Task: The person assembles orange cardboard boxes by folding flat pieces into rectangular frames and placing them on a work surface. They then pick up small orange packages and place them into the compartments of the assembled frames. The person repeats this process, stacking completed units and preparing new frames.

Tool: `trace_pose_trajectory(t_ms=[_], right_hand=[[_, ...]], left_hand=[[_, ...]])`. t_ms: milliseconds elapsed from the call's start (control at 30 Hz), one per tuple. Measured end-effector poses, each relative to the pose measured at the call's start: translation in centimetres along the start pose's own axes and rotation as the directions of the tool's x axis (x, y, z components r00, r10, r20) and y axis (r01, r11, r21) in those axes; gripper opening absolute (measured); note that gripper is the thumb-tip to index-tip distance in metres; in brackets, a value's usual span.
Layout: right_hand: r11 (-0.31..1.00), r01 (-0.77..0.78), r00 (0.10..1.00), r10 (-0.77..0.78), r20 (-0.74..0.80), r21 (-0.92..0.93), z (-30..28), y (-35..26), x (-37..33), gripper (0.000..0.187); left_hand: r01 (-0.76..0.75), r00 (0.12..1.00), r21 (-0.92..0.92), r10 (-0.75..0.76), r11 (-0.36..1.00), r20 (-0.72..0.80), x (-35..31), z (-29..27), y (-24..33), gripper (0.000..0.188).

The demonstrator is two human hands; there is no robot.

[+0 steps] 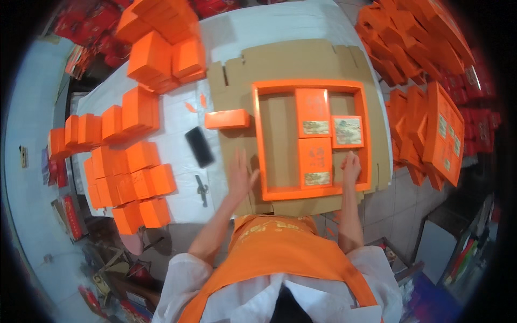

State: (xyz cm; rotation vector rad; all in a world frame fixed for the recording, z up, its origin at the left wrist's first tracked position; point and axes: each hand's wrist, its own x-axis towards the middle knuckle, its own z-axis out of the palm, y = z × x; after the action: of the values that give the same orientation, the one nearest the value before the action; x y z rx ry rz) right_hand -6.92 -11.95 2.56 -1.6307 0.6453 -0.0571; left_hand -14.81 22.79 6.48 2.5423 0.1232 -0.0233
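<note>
A large orange frame-like tray (257,145) lies on flat brown cardboard (280,60) in front of me. In its middle column stand two orange boxes with pictured lower ends, the far box (312,106) and the near box (314,155). A smaller square box (344,139) with a pictured top sits in the right column. Just nearer than that box, inside the tray, my right hand (350,167) is closed with curled fingers; what they hold, if anything, is hidden. My left hand (240,176) has its fingers stretched out, beside the tray's left wall and apart from the boxes.
A single orange box (226,119) lies left of the tray, near a black phone (199,147) and a dark-handled tool (201,190). Orange boxes (132,183) stand grouped at the left, with a taller stack (156,59) behind. More orange trays (442,134) lean at the right.
</note>
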Motion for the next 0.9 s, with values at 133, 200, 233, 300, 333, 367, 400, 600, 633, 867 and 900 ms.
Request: trace_pose_trajectory(t_ms=[133,200,233,300,333,367,400,600,633,867,900], right_hand=[[0.998,0.06,0.996,-0.059,0.059,-0.015,0.7,-1.4,-2.9,0.021],[0.995,0.095,0.987,-0.095,0.128,0.011,1.5,-1.4,-4.0,0.018],[0.994,0.109,0.982,-0.111,0.153,0.024,1.9,-1.7,-4.6,0.017],[0.996,-0.011,0.973,-0.009,0.229,0.084,3.3,-3.0,-6.4,0.016],[0.99,-0.075,0.969,0.045,0.243,0.117,4.1,-3.5,-7.5,0.016],[0.994,-0.036,0.957,0.004,0.289,0.103,5.2,-3.6,-8.2,0.019],[0.996,0.003,0.942,-0.032,0.333,0.088,6.2,-3.7,-9.1,0.025],[0.964,-0.124,0.683,-0.088,0.725,0.234,11.8,-10.2,-12.2,0.06],[0.954,-0.114,0.644,-0.141,0.752,0.276,12.0,-10.6,-12.1,0.062],[0.736,-0.616,0.629,0.247,0.737,0.28,10.6,-10.4,-11.8,0.062],[0.624,-0.703,0.597,0.258,0.759,0.341,10.2,-11.3,-12.2,0.061]], left_hand=[[-0.107,0.989,0.477,0.144,0.873,-0.04,9.5,-7.3,-3.9,0.085],[-0.201,0.979,0.59,0.187,0.782,0.085,12.5,-9.0,-6.7,0.078],[-0.234,0.972,0.555,0.197,0.798,0.127,13.5,-9.3,-7.1,0.074],[-0.289,0.955,0.482,0.214,0.827,0.205,14.5,-9.8,-7.7,0.066],[-0.274,0.962,0.398,0.256,0.876,0.099,14.7,-9.8,-6.3,0.064],[-0.261,0.96,0.307,0.278,0.915,-0.011,14.0,-9.6,-4.7,0.061],[-0.257,0.951,0.207,0.285,0.944,-0.118,12.8,-9.6,-2.9,0.059],[0.401,0.898,-0.851,-0.328,0.34,0.292,6.7,-8.7,5.0,0.044],[0.403,0.9,-0.856,-0.312,0.324,0.306,6.1,-8.2,5.2,0.04],[-0.365,0.898,-0.082,0.327,0.928,-0.293,4.3,-7.4,5.5,0.046],[-0.462,0.822,0.092,0.465,0.882,-0.328,4.4,-7.1,5.2,0.047]])
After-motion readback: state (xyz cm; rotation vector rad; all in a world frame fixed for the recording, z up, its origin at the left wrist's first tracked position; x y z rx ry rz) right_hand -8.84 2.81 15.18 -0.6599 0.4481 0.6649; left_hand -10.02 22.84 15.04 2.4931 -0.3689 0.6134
